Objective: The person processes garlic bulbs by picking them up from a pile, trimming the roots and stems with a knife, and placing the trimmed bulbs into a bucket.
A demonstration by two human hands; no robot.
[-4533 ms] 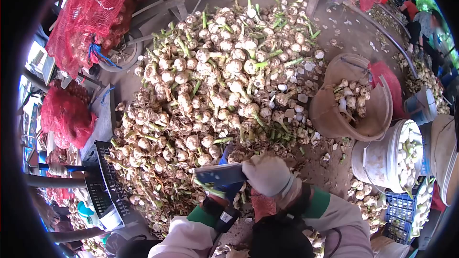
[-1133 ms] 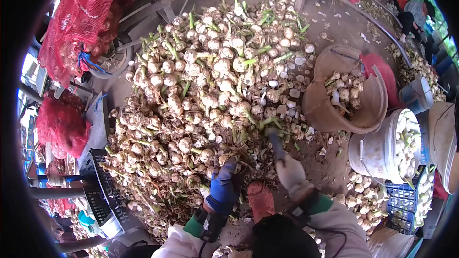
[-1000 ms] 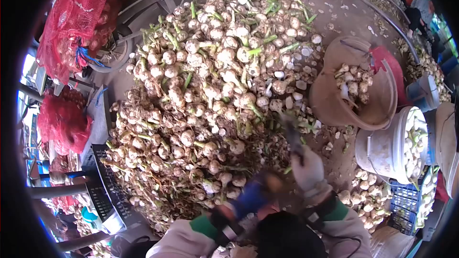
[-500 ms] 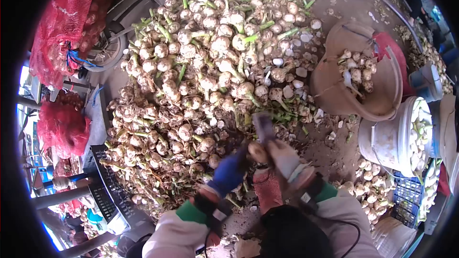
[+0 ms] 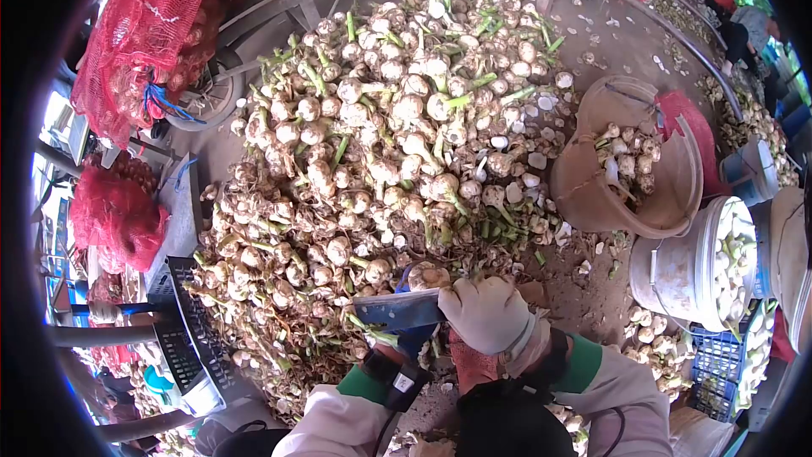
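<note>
My right hand (image 5: 486, 315), in a pale glove, is closed round the handle of a broad-bladed knife (image 5: 396, 311). The blade points left and lies across the front of my left hand (image 5: 413, 340). That hand wears a blue glove, largely hidden behind the blade, and is closed on a garlic bulb (image 5: 428, 276) that shows just above the knife's upper edge. Beyond both hands spreads a large heap of garlic (image 5: 389, 144) with roots, soil and green stems. Below my right hand is a reddish, rough-surfaced object (image 5: 472, 364) whose kind I cannot make out.
To the right stands a broken tan tub (image 5: 584, 190) with several bulbs inside. Nearer are a white bucket (image 5: 677, 267) of pale pieces and a blue crate (image 5: 715, 372). On the left are red mesh sacks (image 5: 144, 42) and a black crate (image 5: 190, 330).
The knife has swung from pointing away to lying leftward across my left hand. The bulb now shows above the blade. The whole view has shifted slightly.
</note>
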